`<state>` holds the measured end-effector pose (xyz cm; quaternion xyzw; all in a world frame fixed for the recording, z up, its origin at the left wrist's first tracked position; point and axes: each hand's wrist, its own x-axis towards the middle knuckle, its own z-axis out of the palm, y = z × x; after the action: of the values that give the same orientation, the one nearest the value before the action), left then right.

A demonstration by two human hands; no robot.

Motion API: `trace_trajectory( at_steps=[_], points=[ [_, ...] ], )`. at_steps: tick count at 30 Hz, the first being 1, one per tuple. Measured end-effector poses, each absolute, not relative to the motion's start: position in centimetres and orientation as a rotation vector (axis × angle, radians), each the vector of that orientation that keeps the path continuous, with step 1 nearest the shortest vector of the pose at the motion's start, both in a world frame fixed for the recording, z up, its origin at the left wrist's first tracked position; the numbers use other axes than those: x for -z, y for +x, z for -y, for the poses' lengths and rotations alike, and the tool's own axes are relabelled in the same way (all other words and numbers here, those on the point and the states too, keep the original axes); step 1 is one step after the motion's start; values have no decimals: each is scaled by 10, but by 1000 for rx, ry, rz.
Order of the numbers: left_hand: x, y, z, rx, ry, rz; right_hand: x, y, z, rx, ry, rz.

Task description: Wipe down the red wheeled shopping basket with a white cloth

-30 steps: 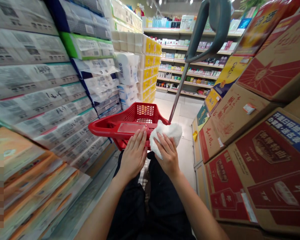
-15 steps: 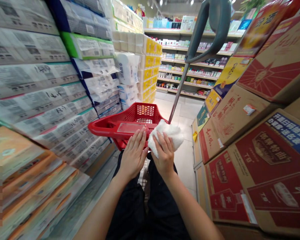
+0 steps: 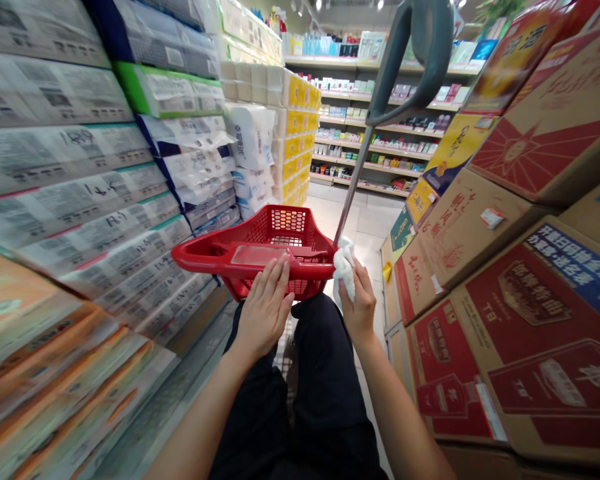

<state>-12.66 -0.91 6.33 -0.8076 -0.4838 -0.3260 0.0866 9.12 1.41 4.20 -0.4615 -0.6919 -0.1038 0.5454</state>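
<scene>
A red plastic shopping basket (image 3: 321,233) stands in front of my knees, with its thick red front bar (image 3: 307,271) toward me. My left hand (image 3: 264,308) lies flat across the middle of that bar, fingers stretched out and holding nothing. At the bar's right end, my right hand (image 3: 362,308) grips a bunched white cloth (image 3: 345,263), which touches the red corner there. From that corner a metal rod (image 3: 354,181) rises to a grey loop handle (image 3: 439,57). The palms of both hands are hidden.
Stacked plastic-wrapped paper packs (image 3: 75,150) line the left side. Cardboard cartons (image 3: 510,233) are piled close on the right. Beyond the basket, pale floor tiles (image 3: 325,203) lead to shelves (image 3: 375,120) of small boxed goods.
My right hand has moved right with the white cloth, from beside my left hand to the bar's right end. The cloth is more bunched now. My left hand stays on the bar.
</scene>
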Motion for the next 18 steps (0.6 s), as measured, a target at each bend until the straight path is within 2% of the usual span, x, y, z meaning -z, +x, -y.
trace_trajectory(
  at_steps=[10, 15, 18],
  points=[
    [-61, -130, 8, 1012, -2422, 1396, -41, 18, 7, 369, -1059, 1774],
    [-62, -131, 10, 997, -2444, 1395, -44, 40, -1, 427, -986, 1874],
    [-62, -129, 10, 985, -2447, 1416, -43, 68, -9, 316, -958, 1794]
  ],
)
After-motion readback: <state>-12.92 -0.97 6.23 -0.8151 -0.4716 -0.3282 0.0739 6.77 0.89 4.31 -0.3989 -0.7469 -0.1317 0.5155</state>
